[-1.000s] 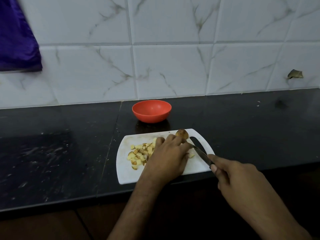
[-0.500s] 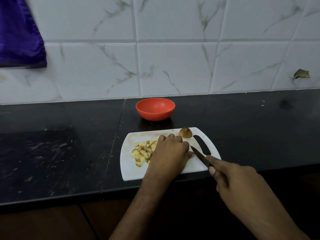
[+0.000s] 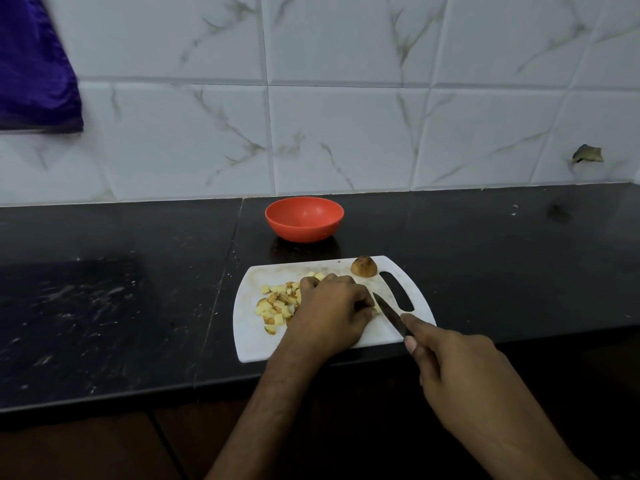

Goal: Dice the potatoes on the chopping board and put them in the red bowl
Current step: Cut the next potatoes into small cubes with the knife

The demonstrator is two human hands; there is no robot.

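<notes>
A: Two hands over one long black stone worktop (image 3: pixel 104 306), and on it the white plastic chopping board (image 3: pixel 252 344) with its slot handle at the right. Behind the board, apart from it, sits the round red plastic bowl (image 3: pixel 304 220), with nothing showing inside.

B: Which hand is on the potato?

A: The left hand (image 3: pixel 329 313), fingers curled down over a pale piece at mid-board; most of that piece is hidden, only a sliver shows by the blade. The right hand (image 3: pixel 450 368) grips the handle of the dark-bladed kitchen knife (image 3: pixel 388 313), forefinger along the top. The blade's long axis slants from lower right up to the left, its tip just beside the left fingertips.

B: So the next cut?

A: I judge it falls right at those fingertips, so the margin is small. The heap of pale yellow potato dice (image 3: pixel 277 303) lies left of the left hand; a brown-skinned potato half (image 3: pixel 363 266) rests uncut at the far edge, nearer the bowl.

B: Any writing?

A: None that can be read.
</notes>
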